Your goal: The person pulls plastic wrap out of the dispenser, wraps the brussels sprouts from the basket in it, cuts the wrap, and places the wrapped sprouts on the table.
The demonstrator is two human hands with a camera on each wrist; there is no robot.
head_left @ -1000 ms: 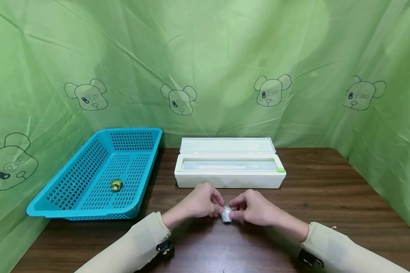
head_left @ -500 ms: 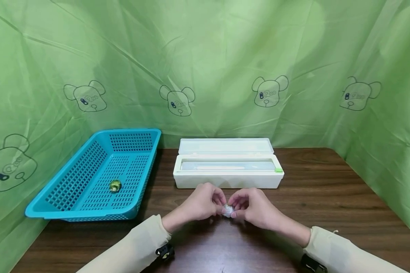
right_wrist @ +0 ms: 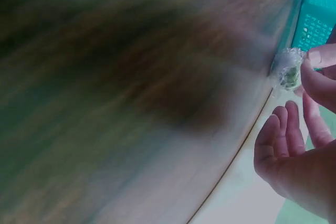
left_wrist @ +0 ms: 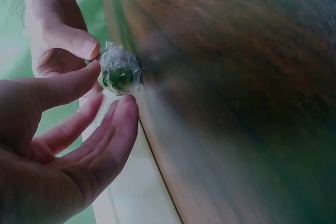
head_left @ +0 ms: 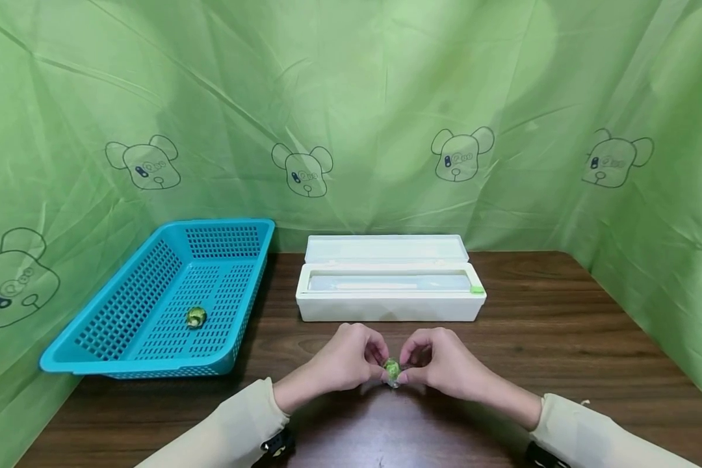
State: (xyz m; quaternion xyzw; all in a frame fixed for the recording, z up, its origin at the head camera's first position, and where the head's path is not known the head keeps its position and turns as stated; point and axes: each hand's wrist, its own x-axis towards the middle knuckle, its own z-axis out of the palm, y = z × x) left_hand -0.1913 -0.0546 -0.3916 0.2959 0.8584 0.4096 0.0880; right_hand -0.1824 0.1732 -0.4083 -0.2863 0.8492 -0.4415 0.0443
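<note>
A small green Brussels sprout (head_left: 392, 368) in crinkled clear plastic film sits between both hands, low over the table in the head view. My left hand (head_left: 351, 359) pinches it from the left, thumb tip and fingertips at its side. From the right, my right hand (head_left: 441, 363) pinches it with thumb and curled fingers. The left wrist view shows the film (left_wrist: 116, 53) bunched up on one side of the sprout, with green (left_wrist: 119, 78) showing through. In the right wrist view the wrapped sprout (right_wrist: 289, 74) is at the thumb tips, partly hidden by fingers.
Behind the hands stands a white cling film box (head_left: 389, 307) with its lid (head_left: 386, 248) raised and a green slider (head_left: 476, 290) at its right end. A blue basket (head_left: 231, 361) at the left holds another sprout (head_left: 195, 317). A green curtain (head_left: 374, 78) encloses the brown table (head_left: 561, 338).
Between my fingers the wrapped sprout has been turned: silvery film faced up earlier, and now its green side shows. Both hands stay close together at nearly the same spot.
</note>
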